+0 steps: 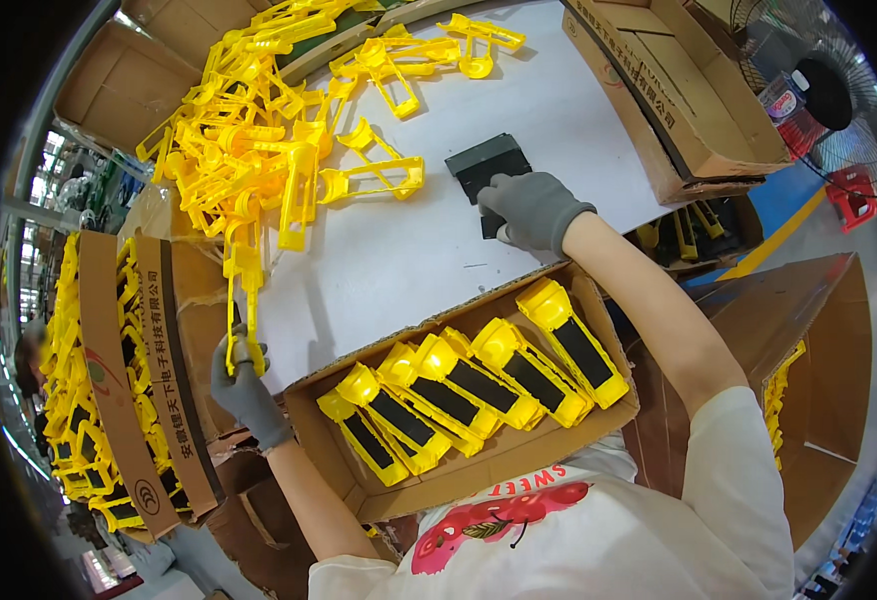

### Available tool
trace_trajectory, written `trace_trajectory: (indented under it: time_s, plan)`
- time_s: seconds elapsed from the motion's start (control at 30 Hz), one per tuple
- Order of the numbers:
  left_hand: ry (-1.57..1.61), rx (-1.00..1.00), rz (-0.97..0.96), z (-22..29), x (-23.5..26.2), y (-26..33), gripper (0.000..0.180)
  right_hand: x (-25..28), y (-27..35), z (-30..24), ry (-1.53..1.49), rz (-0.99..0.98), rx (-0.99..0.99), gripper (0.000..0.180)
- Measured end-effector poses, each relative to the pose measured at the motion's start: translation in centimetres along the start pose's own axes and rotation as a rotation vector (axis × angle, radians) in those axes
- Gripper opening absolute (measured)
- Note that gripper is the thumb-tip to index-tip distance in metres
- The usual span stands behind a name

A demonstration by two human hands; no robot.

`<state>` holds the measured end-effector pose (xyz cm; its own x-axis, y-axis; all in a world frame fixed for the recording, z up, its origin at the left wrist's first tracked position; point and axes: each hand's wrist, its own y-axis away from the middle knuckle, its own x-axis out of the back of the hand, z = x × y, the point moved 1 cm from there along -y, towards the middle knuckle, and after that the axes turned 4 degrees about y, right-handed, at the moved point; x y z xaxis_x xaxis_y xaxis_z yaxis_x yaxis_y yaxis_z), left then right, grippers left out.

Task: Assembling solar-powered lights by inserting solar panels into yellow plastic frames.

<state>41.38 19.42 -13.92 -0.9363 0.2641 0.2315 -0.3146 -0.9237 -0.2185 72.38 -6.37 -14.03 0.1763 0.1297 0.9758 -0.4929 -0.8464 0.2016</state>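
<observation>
My left hand (244, 385), in a grey glove, grips the lower end of a long yellow plastic frame part (242, 300) at the near left edge of the white table (399, 260). The part reaches up into a big heap of yellow plastic parts (259, 130). My right hand (534, 208), also grey-gloved, rests on a stack of black flat panels (487, 165) in the middle of the table, fingers closed over its near edge. Below the table edge sits a shallow cardboard box (499, 455) with a row of assembled yellow housings with black panels (479, 385).
An open cardboard box (679, 90) stands at the table's right. Tall cardboard boxes full of yellow parts (99, 380) stand at the left. More brown boxes (809, 380) are at the right, and a floor fan (839, 90) at the top right.
</observation>
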Motion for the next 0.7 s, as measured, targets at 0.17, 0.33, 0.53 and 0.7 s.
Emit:
trace_trajectory:
  time_s: [0.17,0.33,0.53,0.7]
  plan:
    - [0.248,0.062,-0.203,4.1,-1.8,4.4,0.027,0.6,3.0,0.0,-0.368,0.248,0.008,0.020]
    - [0.383,0.349,-0.499,6.1,-4.4,10.3,0.031,4.5,9.3,-4.0,-1.395,0.266,-0.065,0.018]
    - [0.567,0.623,-0.693,7.6,-6.6,13.0,0.029,2.6,13.4,-7.7,-1.250,0.256,-0.095,0.014]
    - [0.551,0.618,-0.726,7.8,-6.5,13.2,0.028,1.6,13.8,-7.7,-1.064,0.308,-0.091,0.014]
